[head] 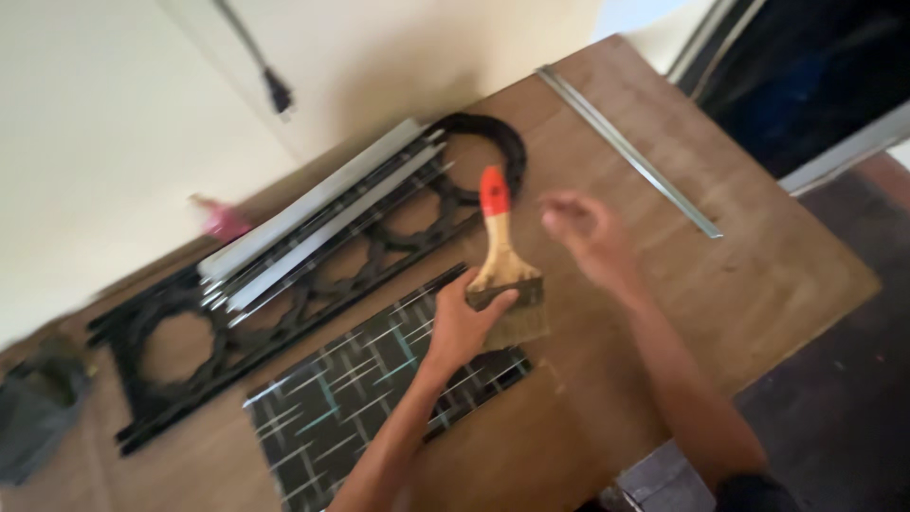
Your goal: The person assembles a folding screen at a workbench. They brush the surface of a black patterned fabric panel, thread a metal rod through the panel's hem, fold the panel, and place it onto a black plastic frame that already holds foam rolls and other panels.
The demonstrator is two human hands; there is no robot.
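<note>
You had your left hand clamped on the broad wooden paintbrush with the orange-tipped handle, fingers and thumb pinching it at the ferrule just above the pale bristles, so the brush lay on the brown plywood tabletop with its handle pointing away from you. The bristles rested at the far edge of the dark rectangular panel patterned with light crossing streaks, which lay flat under your left wrist. Your right hand hung empty above the board just right of the handle, fingers loosely curled and a little apart; motion blur hid how far they were spread. By my reading, you were at the point of taking up the brush, and the next move called for a firmer grip on the handle itself, since a pinch at the ferrule gave you little control. Beyond the brush lay a black ornamental metal grille with ring shapes, with a bundle of silvery metal strips stacked on it; both sat close enough to catch a sweeping handle. A long thin metal strip lay well apart, near the far right edge.
</note>
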